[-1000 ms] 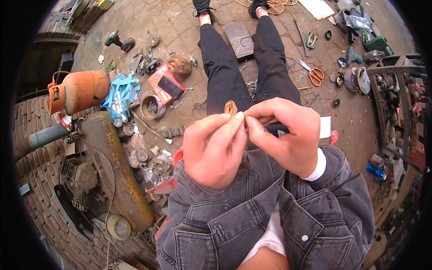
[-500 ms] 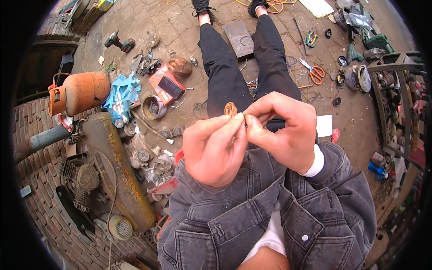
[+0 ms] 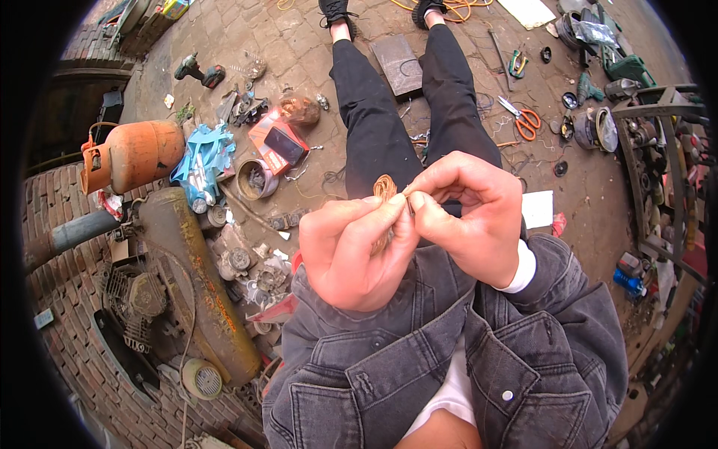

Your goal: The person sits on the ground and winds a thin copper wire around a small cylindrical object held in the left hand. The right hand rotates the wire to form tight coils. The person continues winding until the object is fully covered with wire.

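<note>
Both hands are raised close together in front of my chest, above my outstretched legs in black trousers. My left hand pinches a small coil of copper wire between thumb and fingers; the coil pokes up above the fingertips. My right hand is curled beside it, its thumb and forefinger nipping the wire right at the coil. Most of the coil is hidden behind my fingers. Grey denim jacket sleeves cover both forearms.
On the paved ground: an orange gas cylinder at the left, a rusty engine part, blue rag, a round tin, a cordless drill, orange-handled scissors, a metal rack at the right, white paper.
The two hands have stayed together on the coil; the fingers have shifted slightly, working the wire. Nothing else has moved.
</note>
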Demonstrator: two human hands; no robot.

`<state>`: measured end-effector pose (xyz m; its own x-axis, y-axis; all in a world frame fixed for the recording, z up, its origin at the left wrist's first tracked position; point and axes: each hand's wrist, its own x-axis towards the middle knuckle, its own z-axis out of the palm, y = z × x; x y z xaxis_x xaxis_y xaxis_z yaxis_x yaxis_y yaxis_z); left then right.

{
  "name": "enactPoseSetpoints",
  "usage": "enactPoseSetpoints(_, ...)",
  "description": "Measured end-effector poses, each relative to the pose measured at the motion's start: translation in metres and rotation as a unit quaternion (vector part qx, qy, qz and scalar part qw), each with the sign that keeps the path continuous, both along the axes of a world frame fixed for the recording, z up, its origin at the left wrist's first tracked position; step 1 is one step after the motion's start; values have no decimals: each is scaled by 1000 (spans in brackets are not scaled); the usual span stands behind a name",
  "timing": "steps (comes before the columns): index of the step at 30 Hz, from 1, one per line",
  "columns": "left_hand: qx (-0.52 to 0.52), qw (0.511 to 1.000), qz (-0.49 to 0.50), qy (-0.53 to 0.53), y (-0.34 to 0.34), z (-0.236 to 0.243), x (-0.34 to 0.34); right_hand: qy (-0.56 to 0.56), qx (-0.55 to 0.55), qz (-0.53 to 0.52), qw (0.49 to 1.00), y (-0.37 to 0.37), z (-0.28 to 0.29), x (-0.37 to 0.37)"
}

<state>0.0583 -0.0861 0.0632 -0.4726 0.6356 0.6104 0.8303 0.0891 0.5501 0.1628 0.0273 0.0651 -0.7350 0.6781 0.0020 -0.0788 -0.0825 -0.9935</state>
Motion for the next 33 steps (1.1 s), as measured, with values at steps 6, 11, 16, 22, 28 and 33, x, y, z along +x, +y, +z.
enactPoseSetpoints(6,8,1000,-1,-9,1,-1,0,17,-46,-10,999,-4,-2,-1)
enactPoseSetpoints(11,-3,1000,0,5,2,0,-1,11,63,-41,997,-3,-2,-1)
enactPoseSetpoints(16,-16,999,-27,-7,6,0,-5,-10,308,-75,948,5,-4,-1)
enactPoseSetpoints(22,13,997,-47,-68,12,-1,0,2,415,-96,905,10,-7,-1)
enactPoseSetpoints(28,19,992,-65,-104,11,2,-2,15,358,-124,925,7,-6,-1)
enactPoseSetpoints(33,1,993,-61,-102,11,3,-2,3,324,-123,938,6,-6,0)
